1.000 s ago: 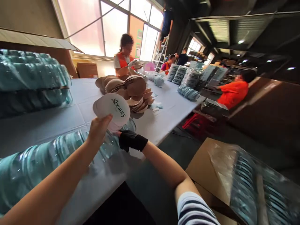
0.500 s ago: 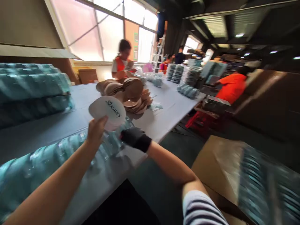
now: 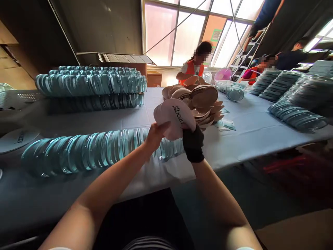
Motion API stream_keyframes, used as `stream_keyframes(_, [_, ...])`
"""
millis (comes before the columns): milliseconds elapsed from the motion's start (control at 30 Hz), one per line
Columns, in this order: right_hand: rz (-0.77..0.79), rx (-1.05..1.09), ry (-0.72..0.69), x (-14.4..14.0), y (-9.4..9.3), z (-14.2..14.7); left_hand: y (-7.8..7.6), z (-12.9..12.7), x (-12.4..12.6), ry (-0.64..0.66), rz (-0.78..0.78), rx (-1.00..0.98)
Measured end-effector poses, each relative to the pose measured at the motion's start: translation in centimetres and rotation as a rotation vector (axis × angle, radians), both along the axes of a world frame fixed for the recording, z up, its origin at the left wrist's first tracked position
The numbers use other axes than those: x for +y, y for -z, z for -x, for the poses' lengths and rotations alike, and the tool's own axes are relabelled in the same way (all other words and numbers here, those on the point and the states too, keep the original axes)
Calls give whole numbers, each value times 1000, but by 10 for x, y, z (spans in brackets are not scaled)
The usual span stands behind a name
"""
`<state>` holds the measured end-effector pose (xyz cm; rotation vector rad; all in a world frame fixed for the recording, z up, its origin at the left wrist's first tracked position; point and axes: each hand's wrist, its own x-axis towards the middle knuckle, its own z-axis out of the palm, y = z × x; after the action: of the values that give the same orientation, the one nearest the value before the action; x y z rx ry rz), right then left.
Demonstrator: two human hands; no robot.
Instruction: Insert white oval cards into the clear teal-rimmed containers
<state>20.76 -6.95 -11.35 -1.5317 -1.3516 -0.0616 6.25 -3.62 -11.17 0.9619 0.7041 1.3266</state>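
Both hands, left point(image 3: 155, 136) bare, right point(image 3: 193, 143) black-gloved, grip a white printed oval card point(image 3: 173, 118) above the grey tabletop point(image 3: 249, 135).

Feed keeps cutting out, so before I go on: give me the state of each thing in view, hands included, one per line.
White printed card: lifted off the table, gripped from below by both hands.
Left hand: bare, closed on the card's lower edge.
Right hand: black-gloved, closed on the card.
Near row of clear lids: lying on its side on the table.
Far rows of clear lids: stacked, lying sideways.
Tan pads: heaped loosely.
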Motion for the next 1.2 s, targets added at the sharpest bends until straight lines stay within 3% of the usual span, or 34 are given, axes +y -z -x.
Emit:
stream_keyframes(67, [-11, 136, 135, -6, -6, -12, -2, 3, 9, 5, 9, -42])
stream_keyframes(133, [9, 103, 193, -26, -11, -27, -1, 7, 24, -72, 43, -66])
stream_keyframes(267, [340, -303, 50, -88, -8, -37, 9, 15, 51, -128, 85, -107])
stream_keyframes(367, [528, -504, -1, -108, 3, -21, 16, 14, 56, -103, 86, -113])
stream_keyframes(500, [579, -673, -15, -74, 15, 11, 14, 11, 50, -107, 71, -111])
stream_keyframes(633, [641, -707, -88, -29, 13, 28, 10, 12, 46, -117, 52, -106])
stream_keyframes(867, [508, -620, -47, -48, 17, 7, 12, 14, 50, -92, 80, -125])
stream_keyframes(967, [444, -600, -108, -38, 26, 11, 14, 13, 52, -74, 66, -136])
stream_keyframes(1100, [488, -696, -176, -16, 36, 27, 14, 15, 52, -89, 88, -113])
stream_keyframes(1200, [524, -748, -221, -19, 37, 32, 15, 16, 52, -84, 96, -121])
